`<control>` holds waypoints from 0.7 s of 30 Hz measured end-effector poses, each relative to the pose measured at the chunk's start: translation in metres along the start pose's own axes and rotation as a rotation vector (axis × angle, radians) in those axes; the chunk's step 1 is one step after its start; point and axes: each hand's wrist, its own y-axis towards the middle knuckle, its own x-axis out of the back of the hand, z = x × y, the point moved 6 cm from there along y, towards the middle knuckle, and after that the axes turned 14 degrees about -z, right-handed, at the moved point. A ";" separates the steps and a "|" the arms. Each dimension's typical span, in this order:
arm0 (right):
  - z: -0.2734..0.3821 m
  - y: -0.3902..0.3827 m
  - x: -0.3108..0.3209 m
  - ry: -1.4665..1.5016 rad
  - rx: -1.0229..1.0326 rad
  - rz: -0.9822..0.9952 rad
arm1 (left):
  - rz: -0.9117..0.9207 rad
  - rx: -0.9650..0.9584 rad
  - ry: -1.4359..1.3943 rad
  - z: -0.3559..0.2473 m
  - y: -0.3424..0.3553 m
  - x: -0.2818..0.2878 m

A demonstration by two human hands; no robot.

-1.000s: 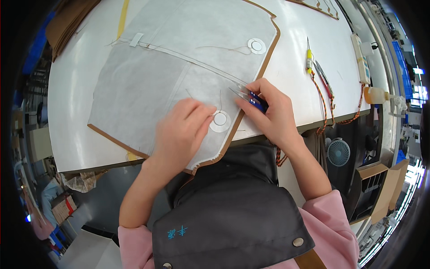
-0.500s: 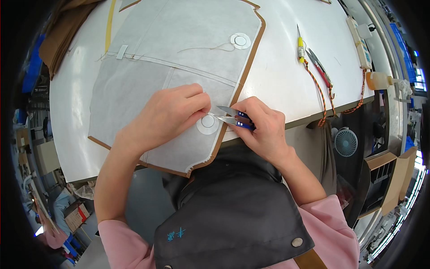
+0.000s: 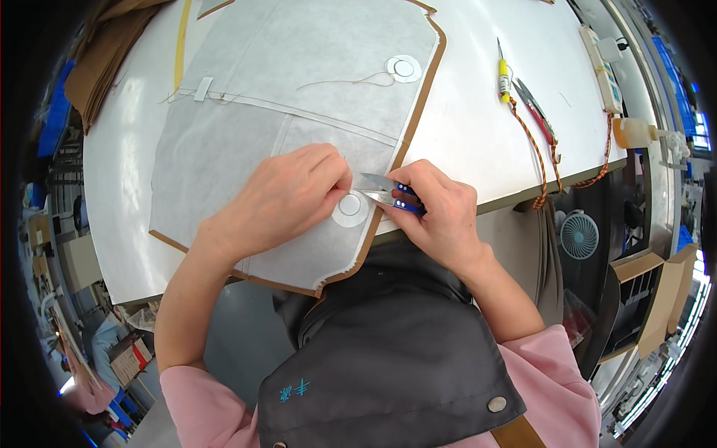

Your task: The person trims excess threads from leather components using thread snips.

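Note:
My left hand (image 3: 295, 190) is closed in a pinch on something I cannot make out, above a pale fabric panel (image 3: 216, 164) with brown edging. Its fingertips are beside a round white patch (image 3: 349, 210) with a raised disc. My right hand (image 3: 441, 216) grips blue-handled thread snips (image 3: 405, 207) over the panel's right edge. Their blades are parted and point left, with the tips beside my left fingertips, near that patch. A second round patch (image 3: 403, 69), with a loose thread beside it, is higher on the panel.
The white worktable (image 3: 485, 157) holds a yellow-handled awl (image 3: 504, 82), red-handled tweezers or scissors (image 3: 538, 112) with orange cords, brown pieces (image 3: 112, 45) at back left, a power strip (image 3: 601, 67) and a bottle (image 3: 631, 133) at right. A fan (image 3: 579, 235) and open carton (image 3: 657, 299) sit below.
Over the last second the snips moved down and turned, bringing their blades level with the lower patch and my left fingertips. The view shifted slightly. Little differs from half a second ago.

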 end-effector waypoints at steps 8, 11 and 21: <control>0.001 0.000 0.000 -0.040 0.013 0.009 | 0.030 0.000 -0.031 -0.002 0.002 0.003; 0.001 0.000 0.000 -0.045 0.012 0.002 | 0.052 -0.047 0.017 -0.004 0.003 0.001; 0.001 0.000 0.000 -0.015 0.014 -0.013 | 0.005 0.091 -0.097 0.004 -0.001 0.002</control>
